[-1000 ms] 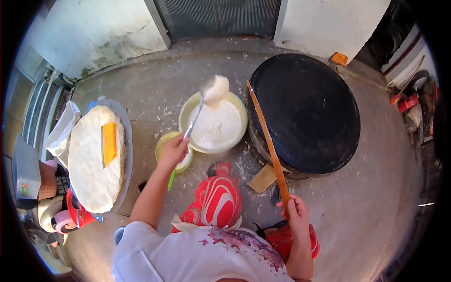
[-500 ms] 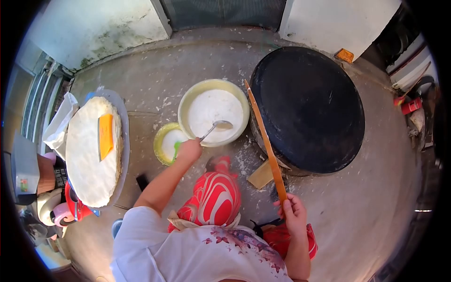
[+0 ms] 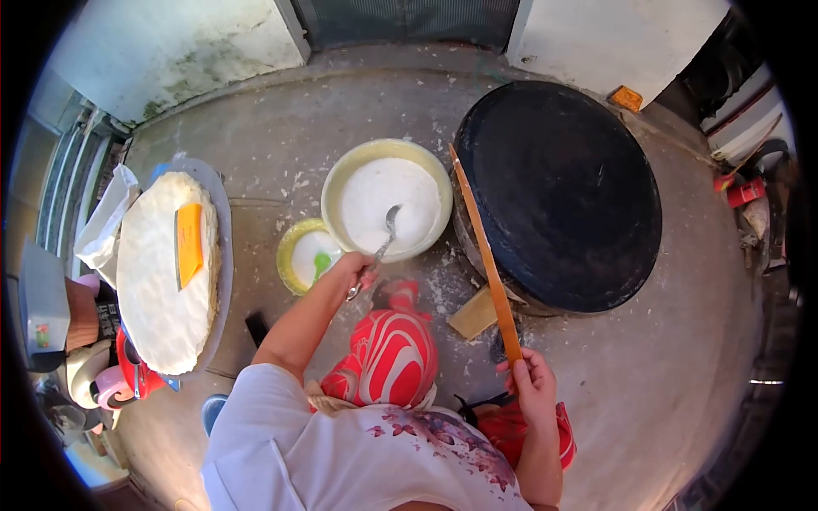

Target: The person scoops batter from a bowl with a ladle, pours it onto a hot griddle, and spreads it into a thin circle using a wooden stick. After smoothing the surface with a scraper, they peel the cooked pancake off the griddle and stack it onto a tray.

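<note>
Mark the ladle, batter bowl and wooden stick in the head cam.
ladle point(image 3: 383, 244): head view, middle of its metal handle.
batter bowl point(image 3: 331, 204): head view, left side of its yellow rim.
wooden stick point(image 3: 486, 254): head view, halfway along its shaft.

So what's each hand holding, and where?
Left hand holds the metal ladle by its handle end, scoop in the batter bowl. Right hand holds the long wooden stick at its near end.

Bright daylight fell evenly over the floor point(image 3: 281, 153), and shadows stayed short and soft. Fisheye view bent the edges; black vignette filled the corners. Centre sharp, rim blurred.
</note>
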The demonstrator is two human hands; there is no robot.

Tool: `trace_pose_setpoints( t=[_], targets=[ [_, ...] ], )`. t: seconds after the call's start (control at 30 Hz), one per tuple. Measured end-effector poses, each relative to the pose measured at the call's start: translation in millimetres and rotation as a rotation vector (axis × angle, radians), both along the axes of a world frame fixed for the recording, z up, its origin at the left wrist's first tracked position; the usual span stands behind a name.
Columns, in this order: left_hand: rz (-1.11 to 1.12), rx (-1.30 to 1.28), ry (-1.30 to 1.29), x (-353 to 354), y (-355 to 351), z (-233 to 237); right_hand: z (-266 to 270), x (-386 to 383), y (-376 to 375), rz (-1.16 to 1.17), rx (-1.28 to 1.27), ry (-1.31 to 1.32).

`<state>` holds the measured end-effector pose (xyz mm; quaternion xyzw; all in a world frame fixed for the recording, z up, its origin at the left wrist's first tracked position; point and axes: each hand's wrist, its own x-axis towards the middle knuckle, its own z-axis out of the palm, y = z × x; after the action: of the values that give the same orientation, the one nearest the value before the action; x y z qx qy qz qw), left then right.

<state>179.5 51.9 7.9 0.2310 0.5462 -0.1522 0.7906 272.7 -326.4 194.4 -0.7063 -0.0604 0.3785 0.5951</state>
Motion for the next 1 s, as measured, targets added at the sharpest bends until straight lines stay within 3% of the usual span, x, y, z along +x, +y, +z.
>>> trace_pose_setpoints(
  t=[0.13, 0.33, 0.43, 0.63, 0.8, 0.93, 1.0],
  targets=[
    [0.171, -0.205, -0.139, -23, -2, 48, -1, 1, 0, -0.009, 0.009, 0.006],
    [0.177, -0.061, -0.280, -61, 1, 127, 0, -1, -2, -0.035, 0.030, 0.034],
    [0.117, 0.169, -0.376, -73, -5, 166, 2, 0, -2, -0.069, 0.041, 0.067],
    [0.136, 0.242, -0.523, -71, -8, 205, -2, 1, -6, -0.135, 0.070, 0.055],
    [0.127, 0.218, -0.644, -51, -5, 176, 0, 5, -16, -0.166, 0.074, 0.047],
    [0.172, 0.084, -0.518, -36, -7, 93, 8, 5, -19, -0.144, 0.048, 0.120],
    [0.199, -0.006, -0.260, -36, -9, 51, 14, 2, -18, -0.118, 0.056, 0.128]
  ],
)
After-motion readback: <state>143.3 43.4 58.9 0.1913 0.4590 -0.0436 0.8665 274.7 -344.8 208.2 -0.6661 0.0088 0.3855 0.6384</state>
